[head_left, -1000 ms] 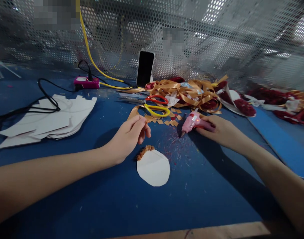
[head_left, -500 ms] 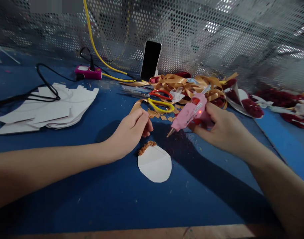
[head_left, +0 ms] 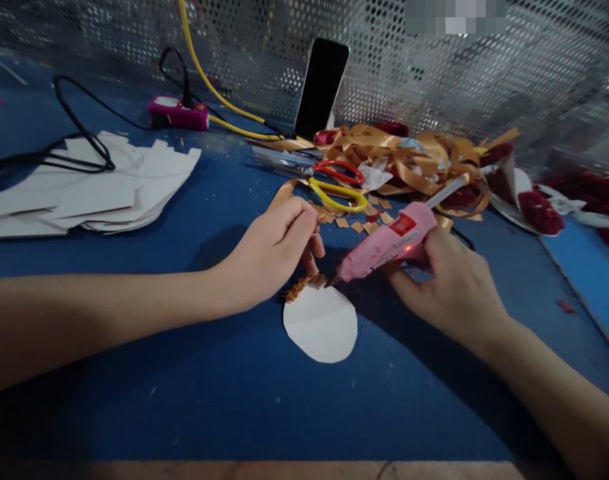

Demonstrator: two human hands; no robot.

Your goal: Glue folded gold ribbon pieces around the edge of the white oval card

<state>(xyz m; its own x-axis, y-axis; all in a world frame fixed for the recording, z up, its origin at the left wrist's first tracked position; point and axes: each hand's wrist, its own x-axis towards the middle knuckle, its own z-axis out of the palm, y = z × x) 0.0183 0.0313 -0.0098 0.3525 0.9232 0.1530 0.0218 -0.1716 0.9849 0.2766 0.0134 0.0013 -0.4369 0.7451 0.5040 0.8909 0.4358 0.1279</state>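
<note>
My right hand (head_left: 449, 287) is wrapped around a pink hot glue gun (head_left: 384, 247) with a glowing orange light and a clear glue stick at its back. Its nozzle points down left, at the upper edge of a white rounded card disc (head_left: 320, 327). Folded brown ribbon pieces (head_left: 298, 289) line that upper left edge. My left hand (head_left: 279, 250) is just above the disc, thumb and forefinger pinched together; what they hold is hidden. Its lower fingers reach down to the brown trim. A strip of tan ribbon (head_left: 283, 193) shows behind this hand.
Scissors (head_left: 337, 195) with red and yellow handles lie beyond my hands, near small ribbon squares (head_left: 357, 227). Behind are heaped gold ribbon (head_left: 414, 157) and a propped phone (head_left: 322, 87). White card pieces (head_left: 104, 193), a black cable and a purple power socket (head_left: 179, 113) are left.
The glue gun has come down and left, bringing its nozzle to the disc's upper edge. My left hand's lower fingers have extended to the brown trim. The view has tilted slightly.
</note>
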